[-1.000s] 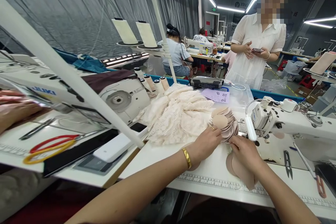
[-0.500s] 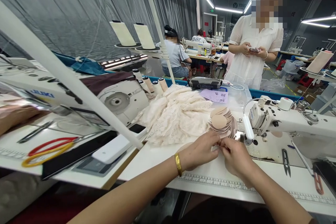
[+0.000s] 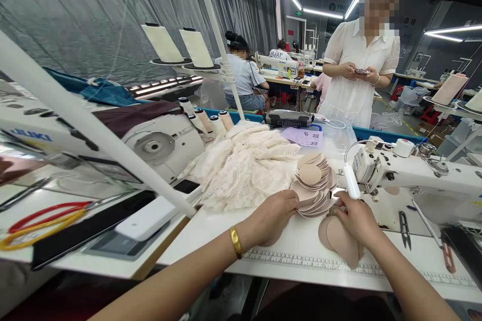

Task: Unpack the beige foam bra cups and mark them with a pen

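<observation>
A fanned pile of thin beige round pads (image 3: pixel 312 174) lies on the white sewing table, left of the sewing machine's needle area. My left hand (image 3: pixel 271 216), a gold bracelet at its wrist, has its fingers pinched at the pile's lower left edge, on a pad there. Just right of the pile, my right hand (image 3: pixel 356 216) is closed on the upper part of a few more beige pads (image 3: pixel 336 235), which hang down over the table near the printed ruler (image 3: pixel 286 259). The right fingertips are partly hidden behind the hand.
Cream lace fabric (image 3: pixel 241 170) is heaped left of the pile. The sewing machine (image 3: pixel 417 168) stands on the right, with thread snips (image 3: pixel 404 229) before it. A white thread-stand pole (image 3: pixel 94 125) slants across the left. A person (image 3: pixel 361 70) stands behind the table, holding a phone.
My hands, together in front of the pile before, have moved apart. The left went left to the pile's edge; the right moved right, with beige pads now showing below it. The view shifted slightly.
</observation>
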Tool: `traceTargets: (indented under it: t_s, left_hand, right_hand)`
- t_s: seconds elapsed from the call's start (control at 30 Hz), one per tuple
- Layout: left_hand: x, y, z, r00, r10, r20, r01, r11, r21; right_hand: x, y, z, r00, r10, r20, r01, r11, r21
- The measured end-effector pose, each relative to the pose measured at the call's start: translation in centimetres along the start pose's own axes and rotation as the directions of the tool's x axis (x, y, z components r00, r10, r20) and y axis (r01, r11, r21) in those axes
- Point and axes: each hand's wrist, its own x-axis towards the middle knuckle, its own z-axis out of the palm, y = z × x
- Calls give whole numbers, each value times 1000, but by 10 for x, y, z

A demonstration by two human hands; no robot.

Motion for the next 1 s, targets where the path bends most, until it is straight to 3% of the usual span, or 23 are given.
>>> traceTargets:
  t_s: [0.37,0.57,0.7,0.77,0.87,0.93,1.0]
  left_hand:
    - [-1,-1,-6,995,96,-18,-95,994,51]
    - [-4,-6,-9,990,139,-33,-135,985,107]
    - [-8,2,-31,989,142,-38,-135,979,152]
    - [-13,8,-48,992,116,-46,-114,993,45]
    - [-27,12,-69,996,-45,-80,21,958,-286]
    - [-41,9,-74,966,-249,-65,173,816,-552]
    - [-55,4,-71,890,-453,45,329,571,-753]
  right_hand:
    - [28,-5,9,977,-211,33,213,969,-124]
    - [21,-3,9,980,-197,-33,190,971,-143]
    - [-2,-8,-1,983,-160,-91,151,984,-95]
    - [-20,-11,-12,982,-152,-113,151,988,-13]
    - [-49,-9,-30,998,-40,-48,53,947,317]
    - [-66,-1,-36,993,80,81,-111,841,530]
    - [-77,11,-35,967,172,187,-251,746,616]
